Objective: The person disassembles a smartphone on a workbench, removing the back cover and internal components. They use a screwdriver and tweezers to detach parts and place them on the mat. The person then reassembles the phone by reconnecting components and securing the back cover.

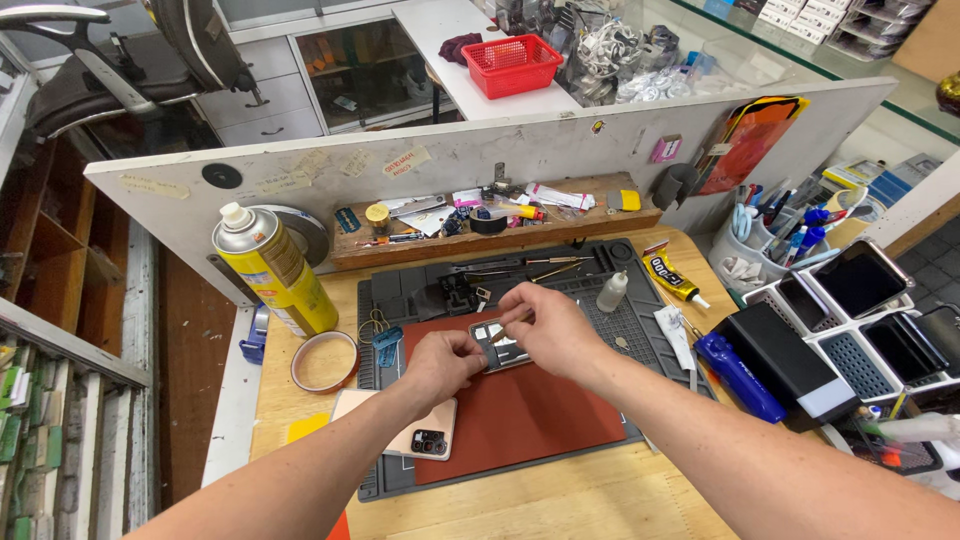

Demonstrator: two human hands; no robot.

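Cluttered repair bench with a red mat [520, 415]. On the mat's far edge, the left hand [440, 362] pinches an opened phone [500, 345]; the right hand [548, 325] pinches a thin tool over it. Steady bracing likely helps.

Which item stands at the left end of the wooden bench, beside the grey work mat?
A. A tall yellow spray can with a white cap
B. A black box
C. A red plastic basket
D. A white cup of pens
A: the tall yellow spray can with a white cap stands upright left of the grey work mat.
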